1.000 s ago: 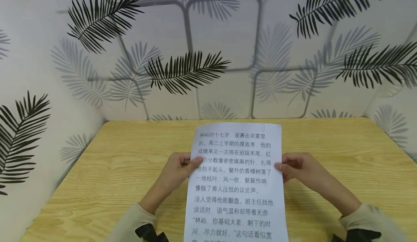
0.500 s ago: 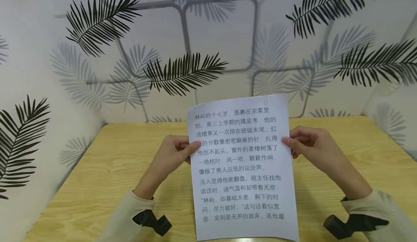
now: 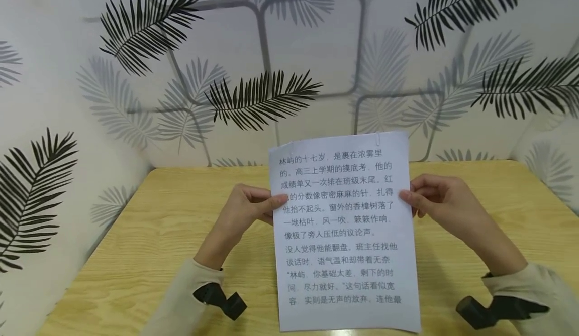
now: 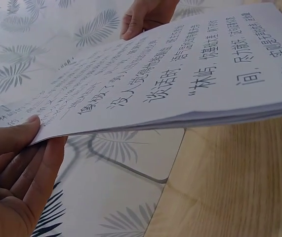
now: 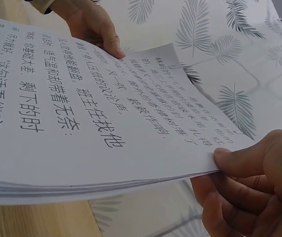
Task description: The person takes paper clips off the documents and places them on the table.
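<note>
A stack of printed paper sheets [image 3: 344, 270] is held up above the table, its text side toward the head camera. The left hand [image 3: 246, 208] pinches the left edge, thumb on the front and fingers behind. On the opposite edge the right hand [image 3: 443, 205] pinches the stack in the same manner. Several layered sheets show along the edge in the right wrist view, below the top page [image 5: 57, 153]. A small paper clip [image 3: 378, 139] sits at the top edge toward the right. The left wrist view shows the left thumb [image 4: 20, 133] lying on the page.
A wood-grain table [image 3: 181, 200] extends under both arms. Behind it stands a wall [image 3: 312, 44] with a leaf pattern. Black camera mounts [image 3: 497, 312] are strapped at both sleeve cuffs.
Both hands have raised the paper stack from lower down, so its bottom edge now shows. Over the last half second the stack shifts slightly right in the head view; both grips stay the same.
</note>
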### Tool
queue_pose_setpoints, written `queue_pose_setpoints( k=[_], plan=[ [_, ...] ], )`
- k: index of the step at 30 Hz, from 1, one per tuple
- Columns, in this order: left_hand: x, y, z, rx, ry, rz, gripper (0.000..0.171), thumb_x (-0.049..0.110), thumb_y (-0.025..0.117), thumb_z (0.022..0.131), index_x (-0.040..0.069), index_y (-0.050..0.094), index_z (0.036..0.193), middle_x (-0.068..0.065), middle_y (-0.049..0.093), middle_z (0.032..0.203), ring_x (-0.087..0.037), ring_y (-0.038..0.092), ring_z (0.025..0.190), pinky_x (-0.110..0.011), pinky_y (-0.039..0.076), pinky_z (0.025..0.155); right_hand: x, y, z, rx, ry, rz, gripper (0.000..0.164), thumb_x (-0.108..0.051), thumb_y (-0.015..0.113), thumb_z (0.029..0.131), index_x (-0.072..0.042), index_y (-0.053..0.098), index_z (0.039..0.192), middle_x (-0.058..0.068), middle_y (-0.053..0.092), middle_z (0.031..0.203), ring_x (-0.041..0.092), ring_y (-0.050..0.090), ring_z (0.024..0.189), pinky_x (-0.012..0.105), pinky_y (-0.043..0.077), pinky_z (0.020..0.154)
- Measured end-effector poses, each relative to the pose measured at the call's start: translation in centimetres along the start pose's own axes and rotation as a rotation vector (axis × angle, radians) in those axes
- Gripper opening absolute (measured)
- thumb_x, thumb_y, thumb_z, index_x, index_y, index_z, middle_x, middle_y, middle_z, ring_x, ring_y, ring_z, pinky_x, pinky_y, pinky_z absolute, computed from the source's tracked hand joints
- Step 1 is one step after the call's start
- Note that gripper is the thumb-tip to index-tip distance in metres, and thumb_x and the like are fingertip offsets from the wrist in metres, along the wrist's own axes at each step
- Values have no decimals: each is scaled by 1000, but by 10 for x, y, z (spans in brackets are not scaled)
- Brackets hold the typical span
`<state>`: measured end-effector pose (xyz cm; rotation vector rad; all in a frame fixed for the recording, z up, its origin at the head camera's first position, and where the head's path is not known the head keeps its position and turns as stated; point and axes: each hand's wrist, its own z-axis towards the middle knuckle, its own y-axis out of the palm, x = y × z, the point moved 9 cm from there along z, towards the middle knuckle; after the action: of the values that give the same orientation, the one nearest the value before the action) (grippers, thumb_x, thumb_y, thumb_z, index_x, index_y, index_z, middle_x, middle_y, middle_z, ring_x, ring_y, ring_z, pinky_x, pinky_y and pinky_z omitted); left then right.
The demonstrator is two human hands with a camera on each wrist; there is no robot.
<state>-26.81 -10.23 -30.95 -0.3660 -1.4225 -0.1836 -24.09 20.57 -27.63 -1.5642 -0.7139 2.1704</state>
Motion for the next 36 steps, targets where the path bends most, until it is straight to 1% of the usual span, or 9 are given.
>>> queue_pose_setpoints(
  k=[4,7,11,14,17,20,27,30,36],
  plan=[
    [-6,2,0,11,-29,-6,23,11,69,90,-10,72,99,-18,73,86,-27,71,66,-40,59,65,-4,-5,3,37,-34,-37,15,-12,65,94,3,63,98,5,68,75,10,61,63,24,49,55],
    [-9,0,2,38,-34,17,22,9,69,90,-11,71,98,-18,73,85,-23,71,64,-37,59,63,-17,-15,12,151,-103,-110,16,-12,65,93,1,62,101,11,70,82,0,61,68,17,48,59],
    [-11,1,3,59,-25,34,23,9,70,89,-12,71,97,-19,72,83,-21,70,61,-33,58,61,-39,-30,21,360,-197,-155,18,-12,66,93,2,61,101,14,68,92,-6,58,80,8,44,68],
    [-13,4,2,53,-24,20,23,9,69,90,-13,71,98,-19,72,84,-21,71,62,-34,59,61,-52,-34,25,447,-246,-127,17,-11,67,92,4,62,100,15,67,93,-8,56,81,8,43,71],
    [-14,6,1,57,-15,12,22,7,68,90,-13,70,99,-20,72,85,-21,71,62,-34,59,61,-62,-34,30,491,-266,-118,15,-9,67,92,4,63,97,15,68,92,-12,53,77,9,42,69],
    [-14,7,1,69,-8,14,20,6,68,90,-12,70,99,-21,72,85,-21,71,63,-35,59,61,-69,-31,35,503,-265,-132,14,-9,67,91,4,64,95,15,68,91,-6,54,75,12,41,66],
    [-14,10,0,87,-18,12,22,6,68,90,-12,70,102,-22,72,88,-20,71,63,-34,59,62,-74,-18,42,412,-239,-156,11,-6,67,91,4,64,93,20,68,89,32,66,86,38,45,81],
    [-14,9,0,100,-17,4,22,6,68,90,-13,70,102,-23,71,88,-19,71,63,-33,59,62,-73,-16,43,384,-235,-170,11,-5,67,91,5,63,94,22,67,90,35,65,88,43,45,83],
    [-16,10,0,89,-9,-1,22,6,68,90,-13,70,101,-23,71,88,-19,71,63,-33,59,62,-70,-14,44,338,-210,-198,10,-5,63,93,5,62,95,21,66,89,32,62,83,39,43,79]
  ],
)
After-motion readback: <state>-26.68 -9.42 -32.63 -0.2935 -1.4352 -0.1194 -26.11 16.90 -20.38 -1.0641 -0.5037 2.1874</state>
